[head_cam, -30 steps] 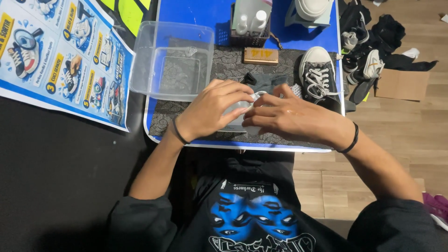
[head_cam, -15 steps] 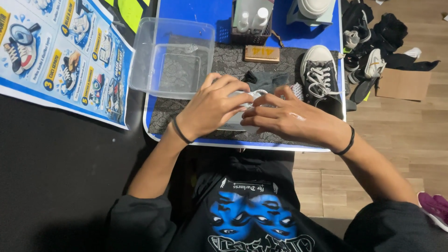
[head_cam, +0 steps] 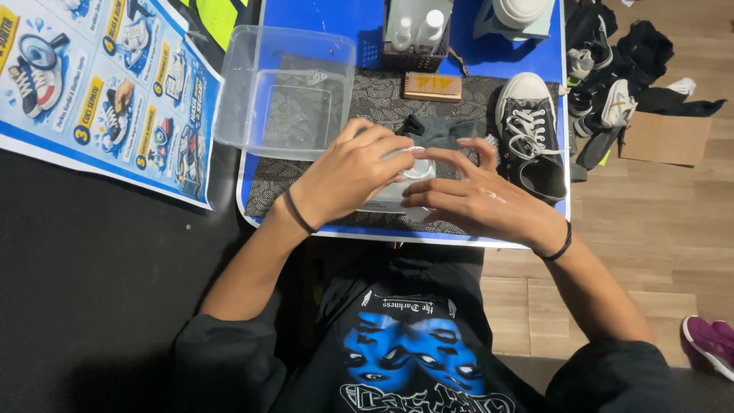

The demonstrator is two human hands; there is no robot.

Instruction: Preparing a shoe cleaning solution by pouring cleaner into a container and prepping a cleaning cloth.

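Note:
Both my hands meet over a small pale plastic container (head_cam: 391,197) at the front of a patterned mat (head_cam: 367,107) on a blue table (head_cam: 306,15). My left hand (head_cam: 348,172) curls over its top, fingertips on a white round lid part. Facing it, my right hand (head_cam: 478,200) presses long fingers against the container's right side. Most of the container is hidden under the hands. A dark cloth (head_cam: 437,130) lies just behind them.
A clear plastic tub (head_cam: 283,92) stands at the mat's back left. A black sneaker with white laces (head_cam: 531,134) sits at the right, a wooden brush (head_cam: 433,86) and a basket of bottles (head_cam: 417,34) behind. A poster (head_cam: 99,92) lies left; shoes (head_cam: 612,84) and cardboard (head_cam: 661,138) lie on the floor to the right.
Both hands stay on the container. My left fingers have slid further over its top and my right fingers have stretched flatter along its side.

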